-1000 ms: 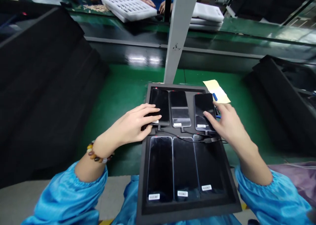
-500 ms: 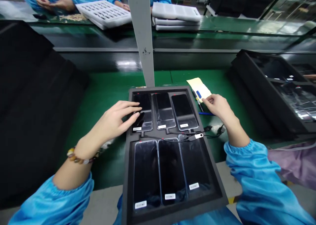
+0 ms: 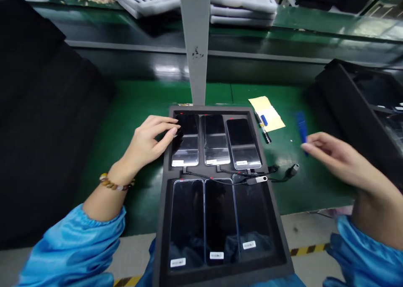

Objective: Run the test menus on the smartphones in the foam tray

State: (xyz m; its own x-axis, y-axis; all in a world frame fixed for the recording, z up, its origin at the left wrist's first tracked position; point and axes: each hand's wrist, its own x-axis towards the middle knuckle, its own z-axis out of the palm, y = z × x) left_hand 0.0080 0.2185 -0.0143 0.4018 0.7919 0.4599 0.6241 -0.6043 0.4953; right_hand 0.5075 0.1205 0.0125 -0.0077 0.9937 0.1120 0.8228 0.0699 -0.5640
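A black foam tray [image 3: 166,220] holds several dark phones in two rows, most with a small white label. My left hand [image 3: 147,140] rests at the tray's upper left edge, fingers apart over the top left phone [image 3: 185,146], with nothing held. To the right of the tray, my right hand [image 3: 336,157] pinches a blue strip-like tool [image 3: 301,127], blurred by motion. Black cables run across the middle of the tray, with a small silver-white plug [image 3: 261,179] on one. A loose connector [image 3: 294,169] lies beyond the tray's right edge.
Yellow paper [image 3: 273,117] with a blue piece and a black pen [image 3: 264,129] lie right of the tray. A grey post [image 3: 198,48] stands behind. Black boxes [image 3: 333,98] are at right, black material [image 3: 47,110] at left. White trays [image 3: 242,6] are stacked at the back.
My right hand has moved right, away from the yellow paper, and now holds up the blue tool that lay on the table. My left hand stays at the top left phone. The view has shifted.
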